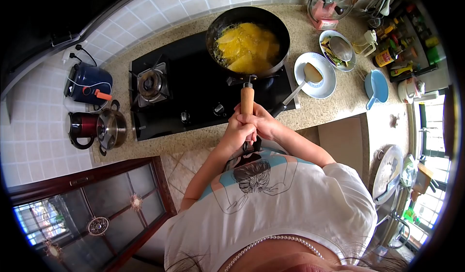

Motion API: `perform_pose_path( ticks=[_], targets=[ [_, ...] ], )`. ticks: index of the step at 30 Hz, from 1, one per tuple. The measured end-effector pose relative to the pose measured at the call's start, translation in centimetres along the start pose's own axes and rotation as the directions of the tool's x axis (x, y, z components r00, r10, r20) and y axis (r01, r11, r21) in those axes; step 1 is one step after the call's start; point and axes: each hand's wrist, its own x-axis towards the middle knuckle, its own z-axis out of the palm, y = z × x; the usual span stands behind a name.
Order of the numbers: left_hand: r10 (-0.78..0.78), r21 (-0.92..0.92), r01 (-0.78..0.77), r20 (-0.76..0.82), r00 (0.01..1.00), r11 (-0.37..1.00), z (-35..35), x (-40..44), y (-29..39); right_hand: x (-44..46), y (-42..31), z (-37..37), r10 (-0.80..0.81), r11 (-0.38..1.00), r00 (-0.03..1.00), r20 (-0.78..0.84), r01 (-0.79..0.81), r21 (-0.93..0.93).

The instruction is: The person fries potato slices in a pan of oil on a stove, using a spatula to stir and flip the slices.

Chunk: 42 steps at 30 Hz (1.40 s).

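Observation:
A black wok (286, 38) stands on the stove's right side, with yellow pieces (247, 44) in bubbling, foamy liquid. Its wooden handle (247, 99) points toward my body. My left hand (237, 132) and my right hand (263, 123) are both closed around the near end of that handle, the fingers of one overlapping the other. The handle's very end is hidden by them. Just right of my right hand lies a spatula (292, 93), its metal blade resting in a white bowl (331, 85) and its black grip over the stove edge.
Left of the wok is a bare burner (151, 83). A glass-lidded pot (111, 129), red kettle (82, 129) and dark blue appliance (89, 82) stand at the left. To the right are a plate of cut food with a strainer (340, 48), a blue pan (377, 85) and several bottles (385, 57).

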Motion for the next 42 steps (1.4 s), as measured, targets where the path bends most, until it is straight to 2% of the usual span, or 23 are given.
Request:
perform_pose_path(
  ticks=[3, 5, 8, 12, 16, 19, 20, 22, 25, 27, 33, 42],
  targets=[
    [0.021, -0.057, -0.021, -0.011, 1.000, 0.998, -0.1, -0.7, -0.2, -0.7, -0.4, 0.5, 0.038, 0.999, 0.996, 0.078, -0.038, -0.010],
    [0.048, -0.012, -0.048, -0.040, 0.998, 0.999, -0.1, -0.9, 0.2, -0.2, -0.5, 0.6, 0.038, 0.999, 0.997, 0.068, -0.036, -0.038],
    [0.077, 0.006, -0.077, -0.008, 0.997, 0.997, -0.2, 1.2, 1.0, 1.3, -1.2, 0.2, -0.038, 0.999, 0.998, 0.049, 0.037, 0.010],
    [0.072, 0.031, -0.072, 0.014, 0.997, 0.997, 0.1, 2.4, 1.2, 1.4, -2.5, -0.3, -0.063, 0.997, 0.996, 0.055, 0.066, -0.038],
    [0.048, 0.011, -0.049, 0.045, 0.998, 0.999, 0.0, 1.0, 0.2, 0.0, -1.8, 0.1, -0.014, 0.997, 0.998, 0.061, 0.019, -0.077],
    [0.067, -0.037, -0.069, -0.054, 0.996, 0.997, 0.8, -0.9, 0.6, -0.7, -1.0, 0.6, -0.001, 0.997, 0.995, 0.101, 0.009, -0.071],
    [0.056, -0.012, -0.056, -0.035, 0.998, 0.998, 0.5, -1.1, 0.7, -0.5, -1.0, 0.8, 0.001, 0.997, 0.995, 0.104, 0.006, -0.073],
    [0.070, 0.004, -0.070, -0.022, 0.997, 0.998, -0.1, -0.7, 0.8, -0.2, -1.2, 1.1, 0.029, 0.999, 0.997, 0.077, -0.026, -0.039],
    [0.104, 0.009, -0.104, -0.035, 0.994, 0.995, -0.1, 0.3, 1.4, 0.9, -1.2, 0.5, -0.008, 0.999, 0.997, 0.078, 0.011, -0.038],
    [0.045, 0.022, -0.045, -0.008, 0.999, 0.999, -0.5, 1.0, 1.1, 1.3, -1.2, 0.2, -0.031, 0.999, 0.997, 0.074, 0.034, -0.028],
    [0.057, 0.002, -0.057, 0.037, 0.998, 0.998, -0.3, 0.6, 0.0, 0.5, -0.5, 0.1, -0.063, 0.996, 0.997, 0.039, 0.066, -0.063],
    [0.074, -0.016, -0.075, -0.055, 0.996, 0.997, 0.0, -0.4, 0.8, 0.6, -0.6, 0.5, 0.007, 0.999, 0.996, 0.093, -0.004, -0.041]
  ],
)
